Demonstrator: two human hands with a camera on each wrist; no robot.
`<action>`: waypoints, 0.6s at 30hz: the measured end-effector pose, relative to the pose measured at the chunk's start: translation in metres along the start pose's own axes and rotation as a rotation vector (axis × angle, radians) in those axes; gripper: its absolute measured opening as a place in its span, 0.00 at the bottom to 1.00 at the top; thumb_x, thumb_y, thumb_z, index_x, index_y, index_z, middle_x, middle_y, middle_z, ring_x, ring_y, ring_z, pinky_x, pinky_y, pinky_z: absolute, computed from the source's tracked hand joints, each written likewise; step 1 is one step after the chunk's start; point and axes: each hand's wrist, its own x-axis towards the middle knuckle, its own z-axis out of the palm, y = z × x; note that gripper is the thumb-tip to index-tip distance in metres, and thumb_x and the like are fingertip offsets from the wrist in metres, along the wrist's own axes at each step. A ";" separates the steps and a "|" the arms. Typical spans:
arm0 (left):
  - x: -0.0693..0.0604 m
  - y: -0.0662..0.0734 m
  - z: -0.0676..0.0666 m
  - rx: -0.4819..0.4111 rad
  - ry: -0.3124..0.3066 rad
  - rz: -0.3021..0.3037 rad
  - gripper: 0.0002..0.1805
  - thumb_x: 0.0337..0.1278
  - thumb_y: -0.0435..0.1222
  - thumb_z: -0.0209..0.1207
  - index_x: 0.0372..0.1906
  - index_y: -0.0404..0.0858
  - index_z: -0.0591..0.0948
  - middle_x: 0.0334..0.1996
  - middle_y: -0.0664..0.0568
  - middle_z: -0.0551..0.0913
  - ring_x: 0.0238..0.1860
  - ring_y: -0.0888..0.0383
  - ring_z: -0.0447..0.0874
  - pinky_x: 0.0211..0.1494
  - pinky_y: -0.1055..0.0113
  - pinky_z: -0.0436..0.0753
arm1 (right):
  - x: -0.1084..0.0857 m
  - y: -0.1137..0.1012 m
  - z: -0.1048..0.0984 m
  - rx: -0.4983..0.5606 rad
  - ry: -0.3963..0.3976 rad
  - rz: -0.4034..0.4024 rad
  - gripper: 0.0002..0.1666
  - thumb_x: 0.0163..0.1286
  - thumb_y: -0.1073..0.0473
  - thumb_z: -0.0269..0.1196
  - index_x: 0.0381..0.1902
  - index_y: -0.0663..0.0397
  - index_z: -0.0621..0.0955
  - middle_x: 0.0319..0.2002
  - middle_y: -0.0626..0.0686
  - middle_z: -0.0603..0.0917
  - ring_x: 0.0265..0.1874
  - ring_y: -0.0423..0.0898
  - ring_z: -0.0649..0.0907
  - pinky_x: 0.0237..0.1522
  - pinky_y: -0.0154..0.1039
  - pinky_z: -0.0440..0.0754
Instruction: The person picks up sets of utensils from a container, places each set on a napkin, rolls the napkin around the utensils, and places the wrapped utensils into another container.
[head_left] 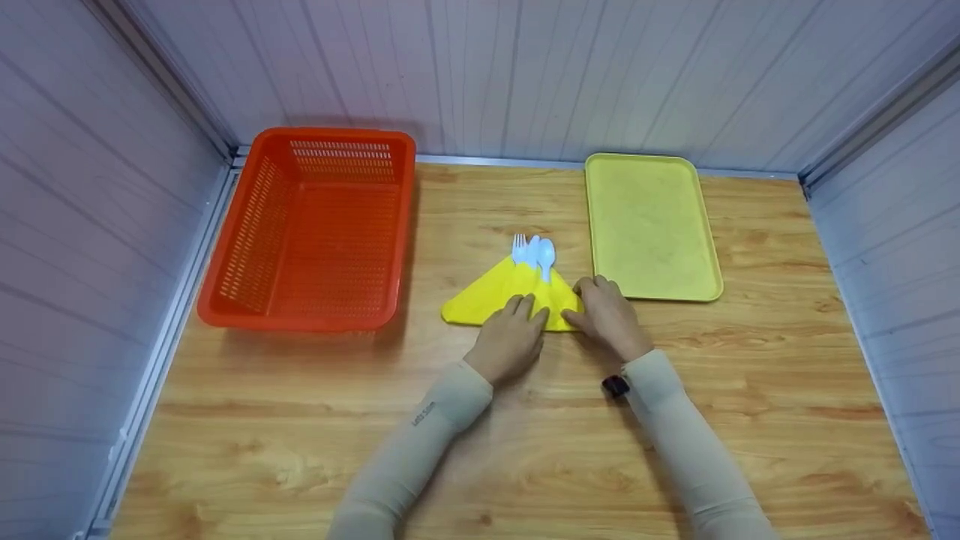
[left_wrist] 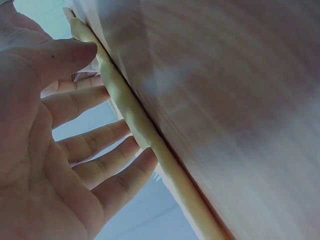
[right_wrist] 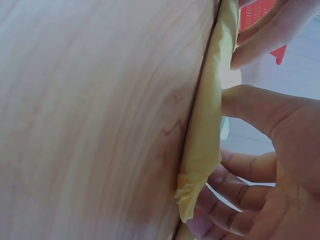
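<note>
A yellow napkin (head_left: pixel 484 297), folded into a triangle, lies on the table in the head view. From its top stick out a pale plastic fork (head_left: pixel 519 246), a knife (head_left: pixel 533 250) and a spoon (head_left: pixel 547 253); their lower parts are hidden under the cloth. My left hand (head_left: pixel 511 336) rests on the napkin's lower middle, fingers spread and fairly straight. At the right corner, my right hand (head_left: pixel 609 315) touches the cloth with thumb and fingers apart. A crumpled bit of the napkin (right_wrist: pixel 202 145) shows beside those fingers in the right wrist view.
An orange-red plastic basket (head_left: pixel 300 324) with slotted walls stands at the left. To the right of the napkin, just beyond my right hand, lies a yellow tray (head_left: pixel 652 225). Pale panels (head_left: pixel 510 75) close off the wooden table (head_left: pixel 525 465) at the back and sides.
</note>
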 end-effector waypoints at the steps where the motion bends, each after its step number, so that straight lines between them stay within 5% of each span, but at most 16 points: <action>1: 0.000 0.000 0.000 -0.002 0.005 0.002 0.26 0.73 0.45 0.52 0.71 0.43 0.72 0.70 0.40 0.68 0.69 0.45 0.66 0.60 0.52 0.78 | 0.000 0.000 0.000 0.006 -0.001 0.001 0.26 0.67 0.51 0.69 0.52 0.66 0.78 0.42 0.61 0.76 0.42 0.58 0.75 0.41 0.52 0.76; 12: 0.002 0.001 0.000 0.010 -0.004 0.003 0.26 0.72 0.46 0.53 0.70 0.42 0.72 0.68 0.40 0.69 0.68 0.45 0.67 0.59 0.53 0.79 | -0.001 -0.002 0.001 0.104 -0.010 0.004 0.22 0.64 0.56 0.67 0.50 0.63 0.74 0.44 0.62 0.73 0.33 0.55 0.75 0.39 0.50 0.76; 18: 0.003 0.001 -0.001 0.024 -0.012 -0.004 0.26 0.73 0.46 0.52 0.70 0.43 0.72 0.69 0.40 0.69 0.68 0.45 0.67 0.59 0.53 0.79 | 0.000 0.006 0.001 0.232 -0.034 0.052 0.27 0.67 0.52 0.66 0.55 0.66 0.74 0.48 0.64 0.80 0.42 0.55 0.78 0.46 0.50 0.77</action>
